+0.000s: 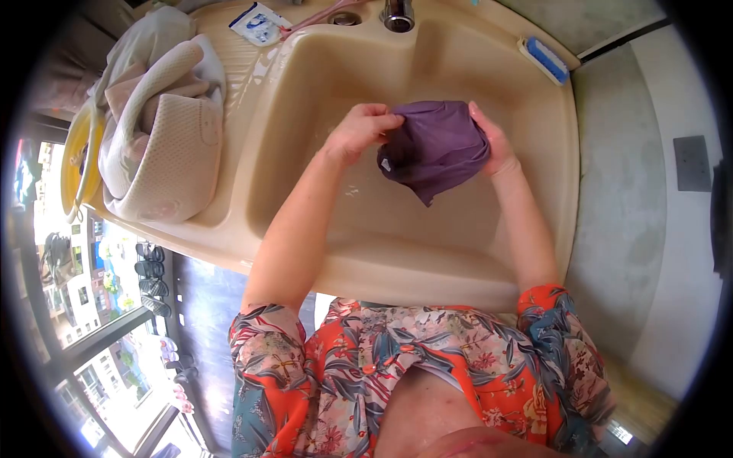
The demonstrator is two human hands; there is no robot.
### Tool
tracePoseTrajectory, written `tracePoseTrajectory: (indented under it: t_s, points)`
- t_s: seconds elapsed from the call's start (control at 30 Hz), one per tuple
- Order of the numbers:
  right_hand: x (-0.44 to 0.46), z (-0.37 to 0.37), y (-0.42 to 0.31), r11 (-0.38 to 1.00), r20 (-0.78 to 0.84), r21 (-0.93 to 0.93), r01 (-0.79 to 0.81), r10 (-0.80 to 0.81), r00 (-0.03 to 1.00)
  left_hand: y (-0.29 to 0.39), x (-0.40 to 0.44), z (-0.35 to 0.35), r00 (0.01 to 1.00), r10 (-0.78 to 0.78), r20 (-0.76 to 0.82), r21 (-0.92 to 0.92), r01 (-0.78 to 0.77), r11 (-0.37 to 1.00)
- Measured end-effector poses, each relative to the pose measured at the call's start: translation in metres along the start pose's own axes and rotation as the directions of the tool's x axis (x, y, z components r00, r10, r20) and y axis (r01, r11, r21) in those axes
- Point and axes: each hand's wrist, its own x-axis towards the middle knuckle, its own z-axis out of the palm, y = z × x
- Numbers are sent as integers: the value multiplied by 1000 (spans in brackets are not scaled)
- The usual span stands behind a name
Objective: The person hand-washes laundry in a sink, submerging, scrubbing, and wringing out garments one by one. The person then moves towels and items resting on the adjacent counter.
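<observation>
A piece of purple cloth hangs bunched above the basin of the beige sink. My left hand pinches its upper left edge between thumb and fingers. On the right side, my right hand grips the cloth, with its fingers partly behind the fabric. A small white tag shows at the cloth's lower left, beside a dark fold.
To the left, a pale mesh laundry bag with cloth in it rests on the ribbed ledge by a yellow basin. A blue brush lies at the right rim. The faucet and a white packet are at the back.
</observation>
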Motion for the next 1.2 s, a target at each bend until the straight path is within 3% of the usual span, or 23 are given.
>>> tracePoseTrajectory:
  t_s: [0.03, 0.13, 0.23, 0.27, 0.33, 0.4, 0.5, 0.6, 0.7, 0.77, 0.87, 0.97, 1.0, 1.1, 1.2]
  points:
    - [1, -18, -7, 999, -35, -36, 22, -23, 999, 3, 0, -5, 999, -29, -14, -86, 28, 996]
    - [6, -81, -12, 886, -294, -463, -3, -151, 944, 14, 0, -11, 1000, -18, -9, -293, 15, 956]
    - [10, -108, 2, 420, -365, -888, -187, -395, 843, 13, 2, -11, 999, -32, -10, -378, 26, 925]
    - [17, -126, 21, 40, -111, -993, -110, -626, 772, 7, 6, -14, 999, -45, -2, -372, 41, 927]
    - [14, -69, 46, 242, -63, -968, 64, -484, 873, 2, 7, -17, 997, -65, 32, -350, 72, 934]
    - [9, -5, 72, 305, 92, -932, 197, -326, 941, 1, 6, -14, 992, -83, 93, -311, 108, 944]
    - [37, -3, 87, 222, 184, -935, 278, -368, 912, 8, 0, -12, 988, -16, 153, -334, 67, 940]
    - [34, 0, 71, 716, 26, -670, 197, -242, 970, 10, 1, -19, 998, 53, 40, -265, -40, 963]
    - [23, 23, 36, 966, -36, -214, 142, -153, 988, 5, 5, -22, 999, -15, 48, 59, 12, 998]
    - [24, 31, 22, 983, -102, 94, 156, -147, 984, -2, 7, -19, 985, -34, 167, 117, 14, 993]
    - [25, 28, 13, 974, -12, 154, 165, -165, 986, -12, 6, -2, 963, 16, 270, 85, -40, 996]
    - [24, 24, 10, 963, 7, 190, 192, -196, 980, 4, 1, 7, 969, -179, 169, 437, 89, 895]
    - [23, 24, 9, 960, 9, 197, 198, -203, 979, 0, 4, 6, 962, -186, 199, 404, 92, 910]
    - [25, 24, 15, 961, -103, 86, 262, -253, 962, -5, 4, 9, 969, -14, 246, 328, -70, 942]
    - [22, 29, 17, 955, -79, -10, 297, -296, 952, -2, -3, 16, 969, 93, 227, 93, -117, 989]
